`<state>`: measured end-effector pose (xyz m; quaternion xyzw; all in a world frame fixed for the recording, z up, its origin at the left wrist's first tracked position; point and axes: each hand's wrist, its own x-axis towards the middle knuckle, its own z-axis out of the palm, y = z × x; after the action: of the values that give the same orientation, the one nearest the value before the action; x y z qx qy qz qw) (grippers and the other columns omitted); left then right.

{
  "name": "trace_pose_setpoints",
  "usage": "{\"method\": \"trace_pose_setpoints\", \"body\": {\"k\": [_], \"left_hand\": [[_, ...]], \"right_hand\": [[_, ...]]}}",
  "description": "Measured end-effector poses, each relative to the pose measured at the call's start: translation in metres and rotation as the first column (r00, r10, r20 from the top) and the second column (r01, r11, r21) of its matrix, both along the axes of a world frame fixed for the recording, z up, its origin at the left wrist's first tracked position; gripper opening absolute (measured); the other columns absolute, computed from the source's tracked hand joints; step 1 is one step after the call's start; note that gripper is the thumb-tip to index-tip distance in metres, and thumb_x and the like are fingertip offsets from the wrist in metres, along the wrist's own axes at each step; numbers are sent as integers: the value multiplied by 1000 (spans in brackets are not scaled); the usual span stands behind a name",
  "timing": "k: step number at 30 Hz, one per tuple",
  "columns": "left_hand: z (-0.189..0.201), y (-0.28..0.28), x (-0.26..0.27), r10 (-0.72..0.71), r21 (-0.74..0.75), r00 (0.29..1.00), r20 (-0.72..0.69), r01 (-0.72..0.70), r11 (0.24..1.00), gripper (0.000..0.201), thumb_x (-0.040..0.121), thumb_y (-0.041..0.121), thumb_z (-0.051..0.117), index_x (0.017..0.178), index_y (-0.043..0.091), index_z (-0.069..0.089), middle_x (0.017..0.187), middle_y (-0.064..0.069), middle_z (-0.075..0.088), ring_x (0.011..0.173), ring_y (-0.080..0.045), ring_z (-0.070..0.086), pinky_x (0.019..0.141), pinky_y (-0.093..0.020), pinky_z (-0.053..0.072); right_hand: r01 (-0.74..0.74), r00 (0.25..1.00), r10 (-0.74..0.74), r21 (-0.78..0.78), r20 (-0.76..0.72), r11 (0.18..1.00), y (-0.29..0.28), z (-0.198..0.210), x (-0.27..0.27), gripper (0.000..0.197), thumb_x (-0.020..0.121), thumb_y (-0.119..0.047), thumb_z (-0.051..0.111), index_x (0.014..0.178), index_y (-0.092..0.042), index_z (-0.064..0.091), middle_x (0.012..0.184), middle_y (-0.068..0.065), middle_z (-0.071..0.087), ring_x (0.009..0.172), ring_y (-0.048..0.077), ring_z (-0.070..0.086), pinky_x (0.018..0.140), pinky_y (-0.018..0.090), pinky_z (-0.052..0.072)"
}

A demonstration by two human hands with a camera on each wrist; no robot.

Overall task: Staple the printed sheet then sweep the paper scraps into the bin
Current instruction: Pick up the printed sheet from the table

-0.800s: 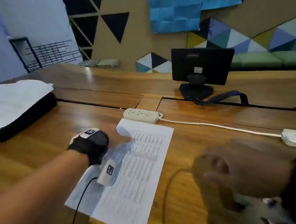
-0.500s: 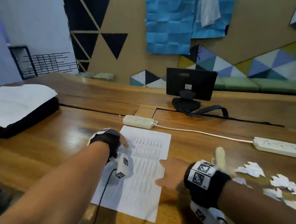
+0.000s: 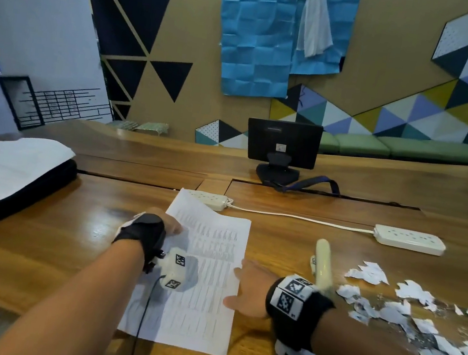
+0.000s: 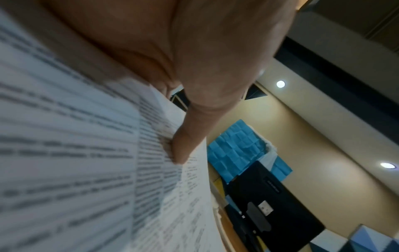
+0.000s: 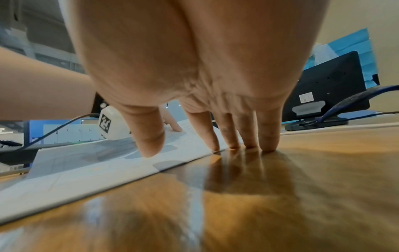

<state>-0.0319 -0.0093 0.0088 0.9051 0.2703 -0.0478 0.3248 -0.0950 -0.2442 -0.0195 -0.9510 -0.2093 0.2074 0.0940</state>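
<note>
The printed sheet lies on the wooden table in front of me, its far left corner lifted over a power strip. My left hand holds it near that corner, the thumb on the printed face and the other fingers hidden behind the paper. At the sheet's right edge my right hand is flat, with straight fingertips on the wood and the thumb over the printed sheet. A cream stapler lies just right of that hand. Torn paper scraps are strewn further right. No bin is in view.
Two white power strips, joined by a cord, lie beyond the sheet. A small black monitor stands behind them. At the left sits a black bag with white paper on top. Camera cables trail from both wrists.
My right hand came in from the right and settled at the sheet's right edge. The left hand stayed on the sheet; its far left corner now stands raised and the sheet is turned slightly.
</note>
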Motion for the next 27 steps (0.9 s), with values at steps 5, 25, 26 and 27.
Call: {"method": "trace_pose_setpoints", "body": {"k": [5,25,26,27], "left_hand": [[7,8,-9,-28,-317,929,369,154,936,18,85,14,75,102,10,74,98,-8,78,88,-25,74,83,-39,58],[92,-47,-79,6,-278,445,895,548,789,22,100,14,55,121,20,55,114,14,68,102,6,66,79,-13,52],[81,-46,-78,1,-290,485,875,520,803,20,99,16,57,118,21,56,111,14,68,101,5,66,78,-15,53],[71,-45,-78,-1,-298,523,852,487,821,17,98,18,58,115,21,56,109,12,68,101,1,66,79,-19,54]], "right_hand": [[156,988,-140,356,-69,921,-16,7,9,66,86,-47,61,145,-28,39,141,-6,58,120,19,60,98,37,51],[157,956,-279,966,-96,205,-64,111,-4,29,91,-4,62,112,-24,67,112,-2,74,103,11,72,86,33,60],[190,951,-283,955,-121,229,-66,101,-4,29,91,-4,63,113,-22,67,114,0,75,104,14,72,90,39,59],[216,946,-292,944,-140,248,-66,91,-5,29,91,-5,64,114,-21,68,116,2,75,105,15,72,93,43,57]]}}
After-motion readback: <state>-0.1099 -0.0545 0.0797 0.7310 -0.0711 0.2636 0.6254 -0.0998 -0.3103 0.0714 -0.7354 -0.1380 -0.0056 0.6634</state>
